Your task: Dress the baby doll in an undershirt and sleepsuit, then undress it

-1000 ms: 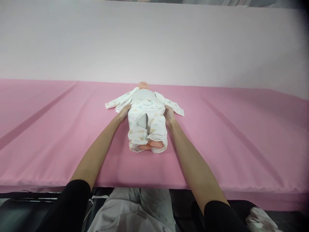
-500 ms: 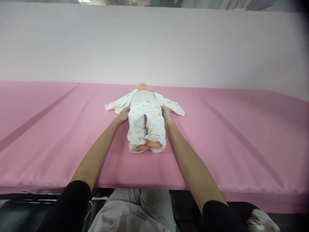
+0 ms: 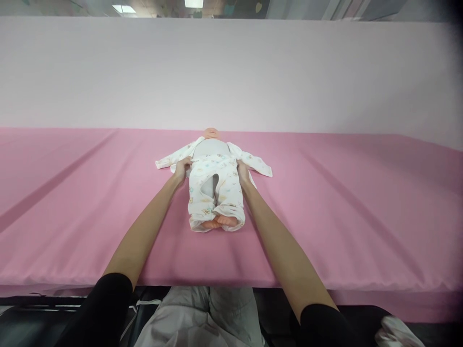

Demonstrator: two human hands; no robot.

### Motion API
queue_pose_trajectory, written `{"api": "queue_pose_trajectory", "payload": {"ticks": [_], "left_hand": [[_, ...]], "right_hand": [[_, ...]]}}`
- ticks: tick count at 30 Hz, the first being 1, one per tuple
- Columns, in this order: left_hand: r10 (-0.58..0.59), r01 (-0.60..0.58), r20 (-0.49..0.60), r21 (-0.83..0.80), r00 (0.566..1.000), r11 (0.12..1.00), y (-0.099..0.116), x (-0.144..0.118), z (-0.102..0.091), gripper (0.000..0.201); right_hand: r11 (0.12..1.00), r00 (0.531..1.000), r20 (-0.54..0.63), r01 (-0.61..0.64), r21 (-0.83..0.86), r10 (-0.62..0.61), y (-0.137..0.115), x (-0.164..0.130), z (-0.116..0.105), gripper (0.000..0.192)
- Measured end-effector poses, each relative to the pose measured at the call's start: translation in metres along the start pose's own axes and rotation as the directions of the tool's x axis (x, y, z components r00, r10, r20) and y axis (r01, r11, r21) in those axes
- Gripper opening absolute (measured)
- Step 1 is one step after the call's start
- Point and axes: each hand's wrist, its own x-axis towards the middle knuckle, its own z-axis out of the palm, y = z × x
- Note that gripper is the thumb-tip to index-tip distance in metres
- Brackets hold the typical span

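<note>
Both my hands grip the waist of a printed baby romper (image 3: 215, 185) on a doll (image 3: 211, 133) lying face-up mid-table: left hand (image 3: 182, 167) pinching cloth at the near-left hip, right hand (image 3: 241, 169) at the right. An even pull on both sides would, I judge, keep the fabric from bunching. The sleeves lie splayed on the pink table cover (image 3: 343, 212); a crumpled white cloth (image 3: 396, 331) sits at near right. Nothing blocks either arm.

Doll's head (image 3: 211, 133) mostly hidden; white bundle (image 3: 396, 332) cut off at bottom edge.
</note>
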Motion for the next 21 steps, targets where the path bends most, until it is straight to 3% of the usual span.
{"api": "queue_pose_trajectory", "payload": {"ticks": [3,6,10,15,18,21], "left_hand": [[0.052,-0.056,0.037,0.126,0.998,0.991,0.005,-0.003,0.001,0.021],[0.095,-0.113,0.074,0.288,0.993,0.951,0.01,-0.006,0.003,0.024],[0.179,-0.21,0.112,0.447,0.978,0.87,0.017,-0.005,0.008,0.024],[0.304,-0.408,0.273,0.651,0.913,0.64,0.029,0.002,0.01,0.019],[0.297,-0.446,0.333,0.64,0.895,0.626,0.031,0.005,0.009,0.016],[0.313,-0.421,0.282,0.652,0.907,0.631,0.027,0.011,0.008,0.016]], "right_hand": [[0.996,0.986,-0.148,0.069,-0.054,-0.077,-0.004,-0.003,0.002,0.017],[0.979,0.967,-0.16,0.186,-0.079,-0.196,-0.009,-0.012,0.003,0.005],[0.942,0.945,-0.103,0.29,-0.168,-0.31,-0.015,-0.02,0.002,0.009],[0.895,0.922,0.009,0.379,-0.235,-0.388,-0.02,-0.007,0.003,0.014],[0.905,0.924,0.091,0.381,-0.188,-0.37,-0.02,0.002,0.005,0.015],[0.906,0.936,0.066,0.352,-0.234,-0.347,-0.021,0.008,0.006,0.019]]}}
